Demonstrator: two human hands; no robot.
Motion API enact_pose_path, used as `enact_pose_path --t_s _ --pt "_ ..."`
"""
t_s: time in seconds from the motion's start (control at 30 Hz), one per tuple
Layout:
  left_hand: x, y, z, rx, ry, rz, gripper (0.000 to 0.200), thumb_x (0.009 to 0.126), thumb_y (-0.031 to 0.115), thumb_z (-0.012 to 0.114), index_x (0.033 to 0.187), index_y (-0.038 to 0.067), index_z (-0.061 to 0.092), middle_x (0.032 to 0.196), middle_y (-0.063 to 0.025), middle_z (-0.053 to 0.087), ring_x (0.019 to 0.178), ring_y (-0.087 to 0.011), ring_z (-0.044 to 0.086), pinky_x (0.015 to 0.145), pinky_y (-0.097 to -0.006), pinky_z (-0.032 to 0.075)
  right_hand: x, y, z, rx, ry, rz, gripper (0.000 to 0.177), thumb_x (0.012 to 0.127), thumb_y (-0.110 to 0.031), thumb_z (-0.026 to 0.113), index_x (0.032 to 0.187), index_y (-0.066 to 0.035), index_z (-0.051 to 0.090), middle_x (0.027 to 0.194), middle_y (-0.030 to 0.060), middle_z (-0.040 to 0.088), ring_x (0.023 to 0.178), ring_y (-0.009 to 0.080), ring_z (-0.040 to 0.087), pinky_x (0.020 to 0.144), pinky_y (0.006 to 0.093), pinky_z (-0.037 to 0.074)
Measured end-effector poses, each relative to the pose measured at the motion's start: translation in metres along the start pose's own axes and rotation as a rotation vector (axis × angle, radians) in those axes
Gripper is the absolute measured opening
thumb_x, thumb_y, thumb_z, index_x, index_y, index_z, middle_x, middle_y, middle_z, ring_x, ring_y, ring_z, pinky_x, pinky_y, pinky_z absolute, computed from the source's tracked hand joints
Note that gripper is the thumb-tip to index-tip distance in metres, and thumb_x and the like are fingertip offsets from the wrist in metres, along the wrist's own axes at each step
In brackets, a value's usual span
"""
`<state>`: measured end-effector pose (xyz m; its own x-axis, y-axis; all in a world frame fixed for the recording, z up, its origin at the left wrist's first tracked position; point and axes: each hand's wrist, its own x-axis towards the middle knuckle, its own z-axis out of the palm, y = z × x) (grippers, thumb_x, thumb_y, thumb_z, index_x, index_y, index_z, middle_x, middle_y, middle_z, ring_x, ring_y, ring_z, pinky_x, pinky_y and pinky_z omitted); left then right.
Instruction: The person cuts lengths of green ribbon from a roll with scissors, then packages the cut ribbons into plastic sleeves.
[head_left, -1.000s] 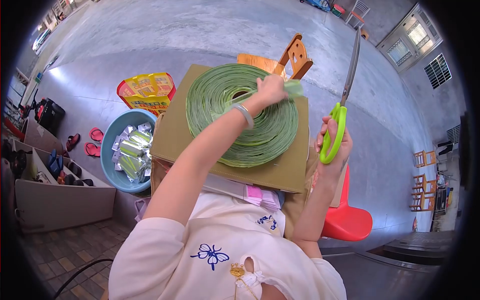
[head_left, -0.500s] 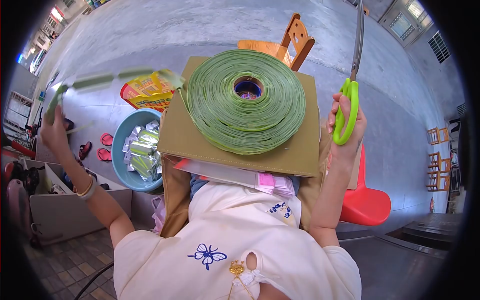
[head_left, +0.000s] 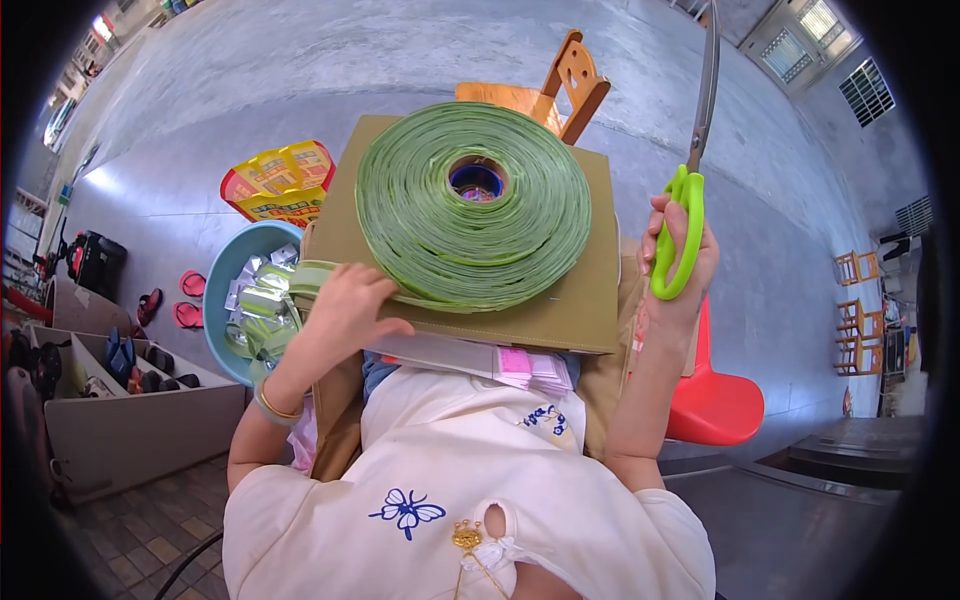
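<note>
A big flat roll of green plastic strip (head_left: 420, 235) lies on an olive-coloured board (head_left: 590, 290) in front of me. At the roll's lower left edge is my left hand (head_left: 345, 310), over a length of the strip, its thumb held apart from the fingers; it looks open, lying on the strip rather than gripping it. Raised at the right, my right hand (head_left: 685, 260) is closed around the green handles of the scissors (head_left: 705, 110), whose blades point up. A light blue basin (head_left: 222, 330) left of the board contains strip pieces with silvery and white packets.
Beyond the basin is a red and yellow bag (head_left: 280, 180). A wooden chair (head_left: 575, 85) stands behind the board, a red chair (head_left: 715, 405) at the right. White papers (head_left: 450, 355) stick out beneath the board. A shoe box (head_left: 150, 430) and slippers (head_left: 188, 315) are at the left.
My left hand came from far out at the left to the roll's lower left edge, and the strip it held stretched out now trails into the basin. My right hand keeps the scissors upright.
</note>
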<state>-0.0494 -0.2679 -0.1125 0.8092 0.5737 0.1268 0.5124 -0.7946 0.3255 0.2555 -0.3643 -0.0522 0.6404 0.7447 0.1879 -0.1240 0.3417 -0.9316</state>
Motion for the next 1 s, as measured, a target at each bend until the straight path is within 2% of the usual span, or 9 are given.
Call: enact_pose_path --t_s 0.17,0.33,0.4,0.5,0.6,0.7,0.83,0.93,1.0 --pt "0.001 0.001 0.034 -0.001 0.0 0.095 0.011 0.067 0.013 0.066 0.073 0.004 0.062 0.067 -0.0075 0.059 0.071 -0.0256 0.057 0.07 -0.0353 0.043 -0.002 0.0 0.003 -0.008 -0.028 -0.005 0.021 0.084 -0.019 0.062 0.088 0.0 0.057 0.063 0.0002 0.052 0.044 0.0037 0.047 0.035 0.0171 0.034" --pt "-0.021 -0.046 -0.007 0.071 -0.061 -0.233 0.011 0.066 0.011 0.066 0.072 0.003 0.064 0.068 -0.0145 0.06 0.071 -0.0291 0.059 0.066 -0.0371 0.044 -0.005 -0.001 0.005 -0.029 -0.037 -0.007 0.02 0.084 -0.019 0.062 0.088 0.0 0.057 0.063 0.0002 0.051 0.044 0.0037 0.046 0.035 0.0171 0.034" --pt "-0.035 -0.075 -0.025 0.229 -0.269 -0.527 0.024 0.063 0.016 0.071 0.083 0.004 0.065 0.078 -0.0144 0.062 0.082 -0.0295 0.059 0.077 -0.0386 0.043 -0.005 -0.001 0.006 -0.022 -0.031 -0.004 0.02 0.084 -0.019 0.062 0.088 0.0 0.057 0.063 0.0003 0.051 0.044 0.0038 0.046 0.035 0.017 0.034" --pt "-0.064 -0.079 -0.038 0.336 0.05 -0.347 0.041 0.059 0.024 0.075 0.093 0.005 0.062 0.092 -0.0135 0.061 0.094 -0.0295 0.054 0.088 -0.0426 0.036 -0.006 0.002 0.009 -0.001 -0.037 0.004 0.02 0.083 -0.019 0.062 0.088 0.0 0.057 0.063 0.0004 0.051 0.044 0.0039 0.046 0.035 0.0169 0.034" --pt "-0.041 -0.043 -0.038 -0.027 -0.01 -0.264 0.055 0.054 0.025 0.078 0.102 0.007 0.059 0.108 -0.0137 0.056 0.108 -0.0284 0.046 0.094 -0.0396 0.032 -0.008 0.005 0.013 0.015 -0.068 0.033 0.019 0.083 -0.017 0.062 0.089 0.0 0.057 0.063 0.0006 0.051 0.044 0.0039 0.047 0.035 0.0169 0.035" --pt "-0.02 -0.024 -0.018 -0.038 -0.114 -0.049 0.047 0.057 0.021 0.077 0.098 0.005 0.061 0.095 -0.0135 0.06 0.099 -0.0266 0.053 0.091 -0.0386 0.034 -0.012 0.004 0.017 -0.007 -0.103 0.059 0.016 0.082 -0.013 0.06 0.09 0.001 0.056 0.064 0.0019 0.051 0.044 0.0051 0.046 0.036 0.0176 0.036" --pt "0.0 -0.008 0.006 -0.361 -0.234 0.027 0.023 0.07 0.018 0.069 0.085 0.002 0.061 0.069 -0.0085 0.06 0.064 -0.0234 0.057 0.069 -0.0327 0.043 -0.02 0.005 0.035 -0.007 -0.162 0.025 0.015 0.081 -0.013 0.059 0.086 0.001 0.053 0.065 0.0044 0.05 0.045 0.0078 0.046 0.037 0.0185 0.037" --pt "0.019 0.016 -0.023 -0.779 -0.281 -0.022 0.014 0.079 0.013 0.064 0.08 0.0 0.06 0.063 -0.0046 0.06 0.053 -0.0139 0.055 0.055 -0.0256 0.044 -0.024 0.007 0.028 0.102 -0.443 0.234 0.017 0.081 -0.016 0.058 0.08 0.0 0.051 0.066 0.0053 0.049 0.047 0.0088 0.047 0.038 0.0189 0.037" --pt "0.035 0.018 -0.045 -1.13 -0.276 -0.107 0.014 0.083 0.013 0.061 0.081 -0.001 0.059 0.067 -0.003 0.061 0.054 -0.008 0.054 0.051 -0.0222 0.043 -0.032 0.022 0.016 0.266 -0.684 0.328 0.043 0.078 -0.041 0.063 0.078 0.0 0.049 0.065 0.0043 0.048 0.048 0.0081 0.047 0.039 0.0194 0.037"
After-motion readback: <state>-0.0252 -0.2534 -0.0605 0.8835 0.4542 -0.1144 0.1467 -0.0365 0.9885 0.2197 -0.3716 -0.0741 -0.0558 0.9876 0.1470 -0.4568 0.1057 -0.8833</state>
